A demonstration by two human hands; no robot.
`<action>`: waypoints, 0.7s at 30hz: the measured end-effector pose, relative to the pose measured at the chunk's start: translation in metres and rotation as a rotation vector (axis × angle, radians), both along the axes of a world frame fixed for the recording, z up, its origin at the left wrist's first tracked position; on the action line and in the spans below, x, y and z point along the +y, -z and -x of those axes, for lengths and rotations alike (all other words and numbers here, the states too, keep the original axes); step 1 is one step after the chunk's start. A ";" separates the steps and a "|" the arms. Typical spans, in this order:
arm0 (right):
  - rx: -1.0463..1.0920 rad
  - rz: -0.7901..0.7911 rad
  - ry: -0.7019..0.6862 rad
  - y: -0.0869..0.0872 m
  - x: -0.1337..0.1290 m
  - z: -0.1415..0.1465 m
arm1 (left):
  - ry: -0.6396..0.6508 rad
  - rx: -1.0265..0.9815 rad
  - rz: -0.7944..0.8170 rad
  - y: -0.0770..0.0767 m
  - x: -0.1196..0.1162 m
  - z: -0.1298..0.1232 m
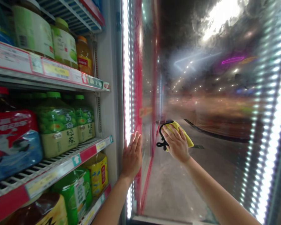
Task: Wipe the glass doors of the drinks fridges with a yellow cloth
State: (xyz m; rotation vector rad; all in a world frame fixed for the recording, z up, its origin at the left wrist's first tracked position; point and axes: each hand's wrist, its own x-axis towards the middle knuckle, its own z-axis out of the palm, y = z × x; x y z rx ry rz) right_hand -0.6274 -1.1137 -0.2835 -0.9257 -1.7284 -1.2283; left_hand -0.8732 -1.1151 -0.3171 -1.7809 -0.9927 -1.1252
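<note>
My right hand [178, 143] lies spread over a yellow cloth [189, 141] with a black edge and a black loop, pressing it against the glass door [178, 184]. The glass looks hazy in its upper part. Further left, my left hand [132, 155] rests with straight fingers on the red and lit frame [138, 103] beside the glass. Nothing shows in that hand. A bright strip of lights [126, 75] runs down just behind its fingers.
On the left, cooler shelves [61, 167] carry several bottles, including green tea bottles [58, 125] and an orange-capped bottle [83, 57]. Price tags [56, 70] line the shelf edges. Another light strip [275, 131] stands at the right.
</note>
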 end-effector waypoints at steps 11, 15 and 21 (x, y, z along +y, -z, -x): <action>-0.200 0.033 -0.125 -0.027 0.013 0.044 | -0.090 0.000 0.004 -0.003 -0.005 0.021; -0.143 -0.019 -0.137 -0.043 0.024 0.045 | -0.117 -0.011 -0.011 -0.006 -0.008 0.028; -0.238 -0.023 -0.239 -0.028 0.038 0.089 | -0.131 -0.015 -0.002 -0.004 -0.008 0.034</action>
